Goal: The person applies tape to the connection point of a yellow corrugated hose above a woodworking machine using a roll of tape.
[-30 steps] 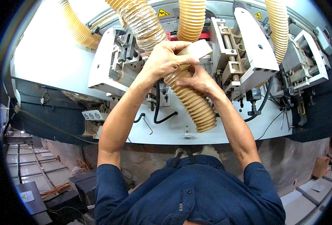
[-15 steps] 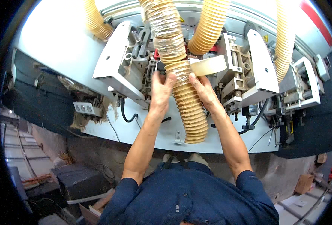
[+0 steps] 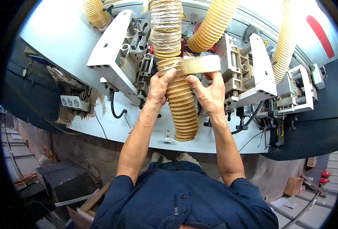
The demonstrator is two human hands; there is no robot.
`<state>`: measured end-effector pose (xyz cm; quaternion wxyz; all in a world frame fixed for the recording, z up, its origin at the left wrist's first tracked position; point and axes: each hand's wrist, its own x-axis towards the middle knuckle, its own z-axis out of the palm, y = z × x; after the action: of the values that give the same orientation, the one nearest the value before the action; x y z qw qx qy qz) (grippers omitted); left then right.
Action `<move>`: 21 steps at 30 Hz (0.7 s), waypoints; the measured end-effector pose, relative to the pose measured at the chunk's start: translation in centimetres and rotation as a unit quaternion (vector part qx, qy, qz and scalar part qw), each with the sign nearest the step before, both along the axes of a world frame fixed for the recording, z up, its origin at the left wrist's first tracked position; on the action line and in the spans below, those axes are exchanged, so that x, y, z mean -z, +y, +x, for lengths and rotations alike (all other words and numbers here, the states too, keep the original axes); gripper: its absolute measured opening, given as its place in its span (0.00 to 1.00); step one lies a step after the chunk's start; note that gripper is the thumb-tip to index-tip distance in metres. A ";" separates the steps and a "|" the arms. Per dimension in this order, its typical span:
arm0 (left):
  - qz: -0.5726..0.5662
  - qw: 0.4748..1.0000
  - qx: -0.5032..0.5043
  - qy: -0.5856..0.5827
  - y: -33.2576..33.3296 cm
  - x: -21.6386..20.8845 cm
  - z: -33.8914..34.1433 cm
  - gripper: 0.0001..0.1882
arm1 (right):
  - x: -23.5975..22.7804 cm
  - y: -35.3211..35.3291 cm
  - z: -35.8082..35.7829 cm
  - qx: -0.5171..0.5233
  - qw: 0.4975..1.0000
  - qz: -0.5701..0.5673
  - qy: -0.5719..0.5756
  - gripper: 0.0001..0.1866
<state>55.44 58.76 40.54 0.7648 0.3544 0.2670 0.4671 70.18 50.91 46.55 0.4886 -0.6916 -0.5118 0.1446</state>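
Observation:
A ribbed yellow hose (image 3: pixel 182 116) hangs in front of me, its lower end free. Its top end meets a second hose section (image 3: pixel 166 32) wrapped in clear, wrinkled tape. My left hand (image 3: pixel 159 87) grips the left side of the lower hose just below the joint, thumb across its front and other fingers hidden behind. A wide roll of clear tape (image 3: pixel 202 65) sticks out to the right of the joint, its strip running onto the hose. My right hand (image 3: pixel 211 93) has its fingers curled at the roll's lower right edge, the thumb apart near the hose.
White-cased machine units (image 3: pixel 111 45) with metal rods stand on both sides. More yellow hoses (image 3: pixel 213 24) come down behind. A socket strip (image 3: pixel 74 102) sits at the left by dusty debris. Below lie a black box (image 3: pixel 64 177) and a cardboard box (image 3: pixel 293 186).
My left hand has closed onto the hose. My right hand has moved from the hose's side to the tape roll, fingers now at its edge. The view has shifted slightly.

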 end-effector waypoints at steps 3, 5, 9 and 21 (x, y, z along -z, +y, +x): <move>0.019 1.000 0.004 0.011 0.0 -0.1 0.0 0.32 | 0.0 1.4 -1.3 -0.062 0.953 0.080 0.286 0.25; 0.020 1.000 -0.004 -0.002 -0.3 0.0 -0.1 0.32 | 0.3 1.8 -2.3 -0.084 0.919 0.153 0.354 0.20; -0.007 1.000 -0.013 -0.008 0.1 0.7 -0.5 0.31 | 0.3 1.0 -2.6 -0.052 0.951 0.113 0.284 0.14; -0.014 0.996 0.058 -0.073 -0.5 1.5 -0.1 0.36 | 5.3 2.4 0.3 -0.044 0.828 0.017 0.558 0.14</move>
<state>55.36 58.30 39.06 0.8127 0.3237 0.1958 0.4433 70.50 53.30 41.24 0.6960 -0.4614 -0.1842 0.5183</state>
